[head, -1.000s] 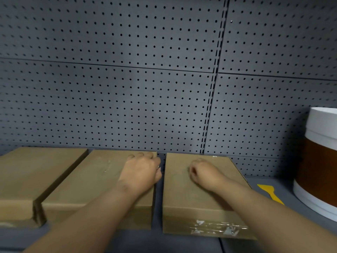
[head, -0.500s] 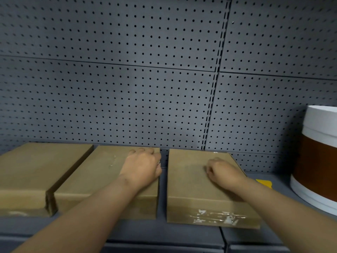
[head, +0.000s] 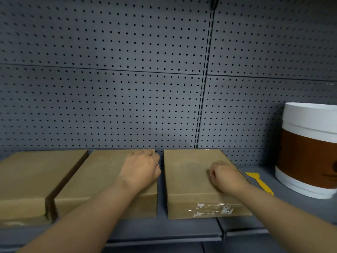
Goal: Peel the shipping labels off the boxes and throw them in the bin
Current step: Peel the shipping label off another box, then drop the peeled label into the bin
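hands on two boxes, little changed

three flat cardboard boxes lie side by side on a grey shelf [head: 186,229] in front of a pegboard wall [head: 109,99]. the left hand [head: 140,168] rests on the far right corner of the middle box [head: 102,179], fingers curled over its right edge; whether it pinches anything there cannot be told. the right hand [head: 224,175] sits on top of the right box [head: 189,178], fingers curled under with the knuckles toward the camera — what, if anything, it holds is hidden.

against half a second ago the left hand keeps the same place on its corner, while the right hand sits at much the same spot near the box's right edge; a second ago it was further left, near the middle of the top.

torn white label scraps [head: 211,209] and clear tape cling to the front face of the right box. the left box [head: 27,179] lies untouched. a yellow scraper [head: 259,181] lies on the shelf just right of the right box, and a white and brown bin [head: 308,148] stands at the far right.
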